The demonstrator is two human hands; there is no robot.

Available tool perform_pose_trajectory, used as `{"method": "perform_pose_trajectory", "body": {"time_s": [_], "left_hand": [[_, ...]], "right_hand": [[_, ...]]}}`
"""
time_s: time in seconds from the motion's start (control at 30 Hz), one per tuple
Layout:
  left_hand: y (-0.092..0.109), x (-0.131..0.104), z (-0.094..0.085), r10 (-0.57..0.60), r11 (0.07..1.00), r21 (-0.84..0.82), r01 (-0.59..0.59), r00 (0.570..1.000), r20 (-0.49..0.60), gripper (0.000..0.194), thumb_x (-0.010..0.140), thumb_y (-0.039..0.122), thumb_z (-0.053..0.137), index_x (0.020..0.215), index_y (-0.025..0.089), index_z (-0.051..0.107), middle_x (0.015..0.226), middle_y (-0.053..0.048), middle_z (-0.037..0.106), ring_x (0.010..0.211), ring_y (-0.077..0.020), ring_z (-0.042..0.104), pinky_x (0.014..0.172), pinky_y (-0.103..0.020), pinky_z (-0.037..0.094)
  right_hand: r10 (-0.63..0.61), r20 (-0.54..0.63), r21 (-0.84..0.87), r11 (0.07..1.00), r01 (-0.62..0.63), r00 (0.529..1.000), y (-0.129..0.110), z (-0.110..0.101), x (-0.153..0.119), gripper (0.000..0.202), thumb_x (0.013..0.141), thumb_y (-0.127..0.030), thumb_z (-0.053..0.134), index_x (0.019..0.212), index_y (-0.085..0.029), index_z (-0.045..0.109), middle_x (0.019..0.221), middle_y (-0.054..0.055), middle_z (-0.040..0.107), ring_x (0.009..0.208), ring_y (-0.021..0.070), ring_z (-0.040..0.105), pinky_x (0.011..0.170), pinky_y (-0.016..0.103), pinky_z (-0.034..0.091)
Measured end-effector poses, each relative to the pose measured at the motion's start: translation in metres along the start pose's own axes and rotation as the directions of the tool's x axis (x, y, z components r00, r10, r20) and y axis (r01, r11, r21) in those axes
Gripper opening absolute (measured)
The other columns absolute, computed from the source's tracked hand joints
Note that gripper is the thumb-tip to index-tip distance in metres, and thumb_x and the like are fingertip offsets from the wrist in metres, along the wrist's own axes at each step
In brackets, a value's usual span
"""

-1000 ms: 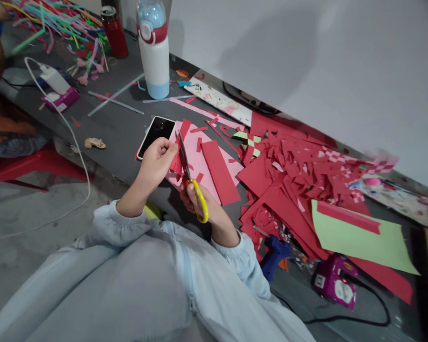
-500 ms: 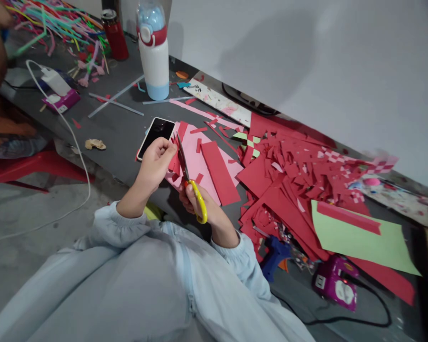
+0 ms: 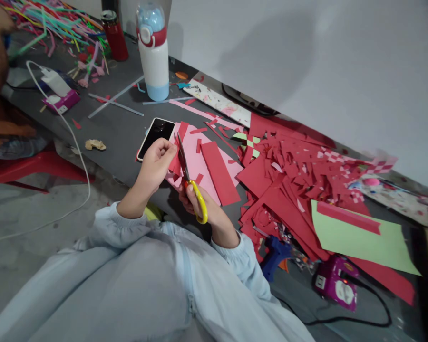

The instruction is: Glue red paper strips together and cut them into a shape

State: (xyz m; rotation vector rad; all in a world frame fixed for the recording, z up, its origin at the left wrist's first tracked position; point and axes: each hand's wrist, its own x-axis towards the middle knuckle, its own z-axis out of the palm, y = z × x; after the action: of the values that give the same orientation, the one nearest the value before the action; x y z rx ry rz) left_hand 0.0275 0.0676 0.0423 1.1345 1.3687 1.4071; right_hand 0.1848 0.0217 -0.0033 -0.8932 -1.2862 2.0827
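My left hand (image 3: 157, 161) is closed, thumb and forefinger pinching a small piece of red paper (image 3: 174, 164) beside the scissor blades. In my right hand (image 3: 196, 199) are scissors (image 3: 200, 203) with yellow handles, their blades pointing away from me and slightly apart. Part of the right hand's grip is hidden behind the handles. Below the blades lies a pink paper sheet (image 3: 193, 161) with several red scraps on it. A wide red paper strip (image 3: 220, 173) rests on that sheet, right of the scissors. The phone (image 3: 156, 137) with a white edge lies just beyond my left hand.
A white bottle (image 3: 154, 66) and a red can (image 3: 114, 35) stand at the back. Red paper scraps (image 3: 299, 166) heap up on the right, near a green sheet (image 3: 364, 237), a blue glue gun (image 3: 274, 256) and a purple box (image 3: 337, 280). A white cable (image 3: 89, 175) hangs at left.
The scissor blades and the red paper at my left fingertips have shifted very slightly. Both hands stay in nearly the same place.
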Motion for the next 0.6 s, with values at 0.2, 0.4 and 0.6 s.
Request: {"method": "perform_pose_trajectory", "body": {"time_s": [0.2,0.4,0.6], "left_hand": [[-0.0036,-0.0011,0.0010,0.044,0.998,0.046,-0.044,0.999,0.014,0.021,0.089,0.017,0.057,0.069,0.020,0.049,0.068,0.004,0.047,0.061,-0.0099,0.042,0.059,-0.023,0.036],[-0.0066,-0.0007,0.0009,0.086,0.994,0.065,-0.087,0.996,0.016,0.023,0.090,0.014,0.055,0.069,0.020,0.047,0.068,0.004,0.046,0.063,-0.0103,0.041,0.062,-0.024,0.037],[-0.0072,-0.0008,0.0007,0.095,0.992,0.082,-0.096,0.995,0.023,0.022,0.089,0.015,0.054,0.070,0.021,0.047,0.069,0.004,0.046,0.064,-0.0107,0.043,0.065,-0.024,0.039]], "right_hand": [[0.020,-0.018,0.036,0.999,-0.019,1.000,0.0021,-0.0013,0.0013,0.052,0.085,-0.075,0.052,0.086,-0.024,0.041,0.061,-0.008,0.036,0.044,0.0061,0.029,0.039,0.022,0.022],[0.011,-0.054,-0.050,0.999,-0.013,0.999,0.0024,-0.0030,0.0013,0.053,0.086,-0.076,0.048,0.084,-0.024,0.042,0.057,-0.008,0.041,0.040,0.0067,0.034,0.036,0.023,0.025],[0.005,-0.062,-0.097,0.995,-0.011,0.998,0.0012,-0.0025,0.0002,0.051,0.088,-0.075,0.045,0.080,-0.024,0.042,0.055,-0.008,0.043,0.039,0.0075,0.038,0.034,0.022,0.027]]}}
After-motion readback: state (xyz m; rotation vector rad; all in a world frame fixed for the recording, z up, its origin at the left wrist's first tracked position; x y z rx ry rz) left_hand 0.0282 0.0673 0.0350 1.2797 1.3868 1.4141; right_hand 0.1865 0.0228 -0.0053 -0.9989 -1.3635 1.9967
